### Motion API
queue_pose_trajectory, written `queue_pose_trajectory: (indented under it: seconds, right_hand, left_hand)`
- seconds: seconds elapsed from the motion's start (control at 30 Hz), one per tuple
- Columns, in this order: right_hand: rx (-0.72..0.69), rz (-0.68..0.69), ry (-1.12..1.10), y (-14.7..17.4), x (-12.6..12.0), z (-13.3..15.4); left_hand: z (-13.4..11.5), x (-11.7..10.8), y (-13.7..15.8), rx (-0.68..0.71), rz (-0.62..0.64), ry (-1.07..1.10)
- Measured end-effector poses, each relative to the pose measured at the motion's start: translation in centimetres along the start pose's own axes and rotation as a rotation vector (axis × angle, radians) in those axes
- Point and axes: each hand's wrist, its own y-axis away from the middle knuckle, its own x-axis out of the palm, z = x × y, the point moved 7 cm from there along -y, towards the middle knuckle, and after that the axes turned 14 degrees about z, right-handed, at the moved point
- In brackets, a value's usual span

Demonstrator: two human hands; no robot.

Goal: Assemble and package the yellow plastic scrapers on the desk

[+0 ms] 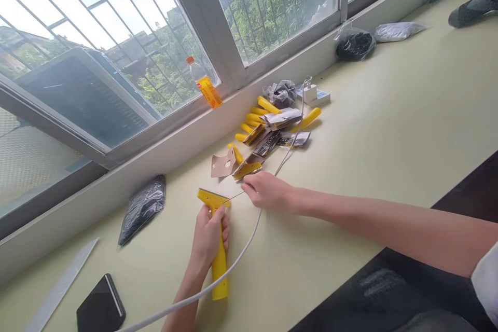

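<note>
My left hand (210, 233) is closed around the handle of a yellow scraper (220, 270), just below its wide head. The scraper's head points away from me and the handle end toward me. In my closed right hand (264, 190) is a thin metal rod (234, 197), like a screwdriver shaft. Its tip meets the right part of the scraper head, and its other end is hidden in my fingers. Just beyond my right hand lies another yellow scraper head (247, 170), part of a pile of yellow scrapers (254, 119) with printed card sleeves (267, 142).
A white cable (249, 241) loops across the table near both hands, from a white charger (310, 94). A black phone (100, 305), a pale strip (64, 282) and a dark plastic-wrapped packet (143, 210) lie left. An orange-labelled bottle (208, 91) stands by the window.
</note>
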Motion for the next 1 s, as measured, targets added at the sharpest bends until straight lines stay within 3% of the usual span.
queue_pose_trajectory:
  seconds: [0.2,0.43,0.67,0.77,1.0]
  right_hand:
    - [-0.041,0.011,-0.163,-0.1,-0.1,-0.2]
    - [-0.231,-0.023,-0.184,-0.1,0.4,0.2]
    - [-0.043,-0.028,-0.028,-0.2,1.0,-0.2]
    - [-0.075,-0.071,0.024,-0.3,0.8,-0.2]
    - [-0.228,-0.11,-0.157,-0.2,0.7,-0.1]
  left_hand:
    - [0.2,-0.1,-0.1,-0.003,0.0,0.017]
    - [0.0,-0.4,0.0,0.003,-0.012,0.001]
    - [0.2,-0.5,-0.2,0.0,-0.002,0.014]
    - [0.1,-0.2,-0.1,0.004,0.012,0.014]
    - [0.0,0.0,0.0,-0.001,0.01,0.016]
